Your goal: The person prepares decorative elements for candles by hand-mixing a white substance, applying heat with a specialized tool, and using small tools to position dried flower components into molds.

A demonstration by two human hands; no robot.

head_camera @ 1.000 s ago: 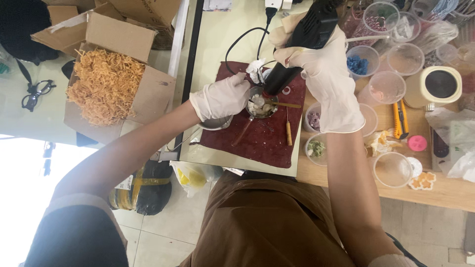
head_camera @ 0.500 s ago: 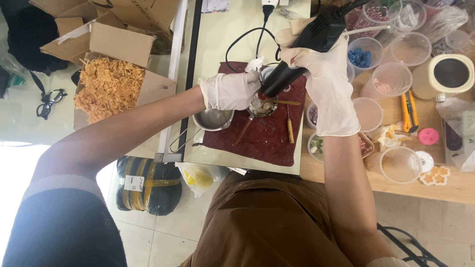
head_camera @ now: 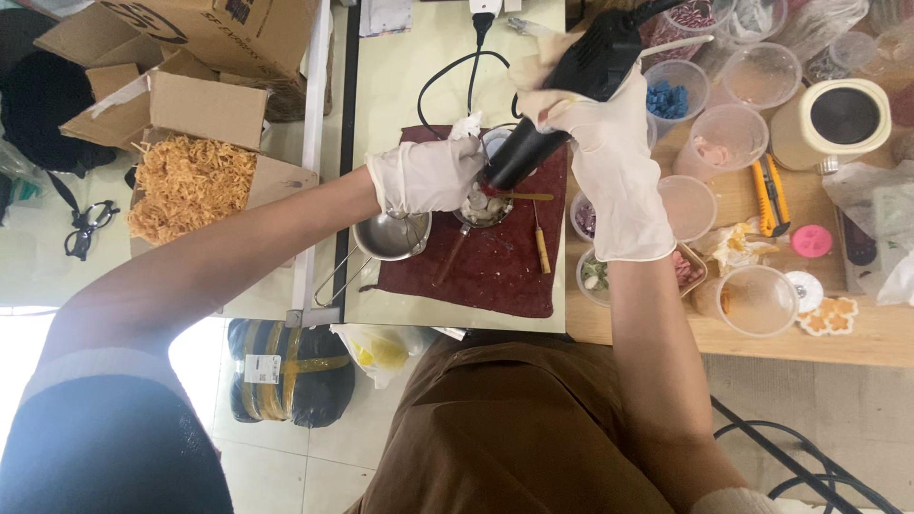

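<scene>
Both my hands wear white gloves. My right hand (head_camera: 609, 162) grips a black heat gun (head_camera: 562, 95) whose nozzle points down at a small round metal dish (head_camera: 484, 207) on a dark red mat (head_camera: 495, 271). My left hand (head_camera: 424, 174) rests against the dish's left side, fingers curled around it. What lies in the dish is pale and partly hidden by the nozzle. The gun's black cord (head_camera: 447, 76) runs to a white plug at the table's far edge.
A small steel saucepan (head_camera: 388, 236) sits at the mat's left edge, two wooden sticks (head_camera: 541, 249) on the mat. Several clear plastic cups (head_camera: 724, 133), a cream jar (head_camera: 826, 122), a yellow cutter (head_camera: 767, 195) stand right. Cardboard boxes with orange shredded filler (head_camera: 186, 186) lie left.
The heat gun's nozzle has stayed over the dish while my left hand shifted slightly at its side. The view has moved a little.
</scene>
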